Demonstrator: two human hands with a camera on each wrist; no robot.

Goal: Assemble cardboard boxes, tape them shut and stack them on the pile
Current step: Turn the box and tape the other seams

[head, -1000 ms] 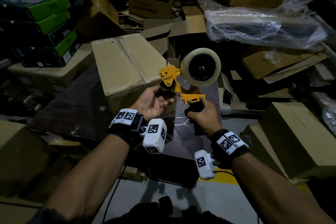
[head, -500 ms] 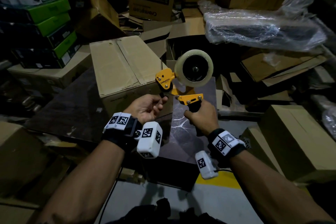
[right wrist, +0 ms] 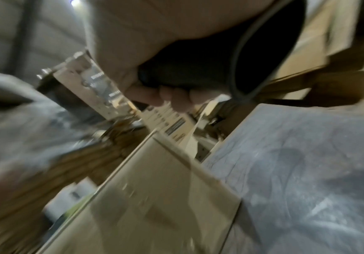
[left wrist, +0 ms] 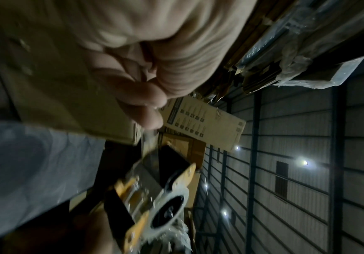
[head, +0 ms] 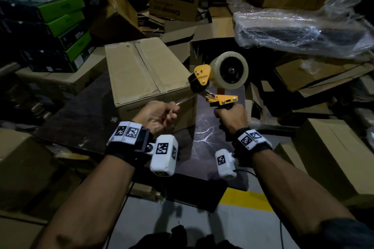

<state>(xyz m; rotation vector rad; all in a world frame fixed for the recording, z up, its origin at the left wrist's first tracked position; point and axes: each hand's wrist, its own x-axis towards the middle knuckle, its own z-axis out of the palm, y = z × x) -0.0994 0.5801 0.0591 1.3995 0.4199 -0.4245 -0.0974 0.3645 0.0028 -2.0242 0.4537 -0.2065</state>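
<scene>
The taping step is in hand. A closed brown cardboard box point(head: 149, 79) sits on the dark marbled table point(head: 81, 115), flaps folded down, with what looks like a strip of clear tape already along its centre seam — though the dim light makes that hard to confirm. Just beside the box's near right corner, the right hand point(head: 230, 116) has its grip wrapped tight round the black handle of a yellow handheld tape dispenser point(head: 217, 82), whose clear tape roll point(head: 229, 73) stands above the fist. The left hand point(head: 159, 116) is curled closed, thumb and fingertips pinching the free end of the clear tape point(head: 183, 101) drawn out from the dispenser's mouth; a short length runs taut between hand and tool, in front of the box's near face. In my judgement the person is freeing a starting length before laying it on. The next move likely calls for pressing that pinched end onto the near face of the box just below the seam, then drawing the dispenser away over the top with the tape kept tight — slack would let it fold onto itself. Stacking is not yet begun; more cardboard boxes point(head: 334, 157) lie round the table.
</scene>
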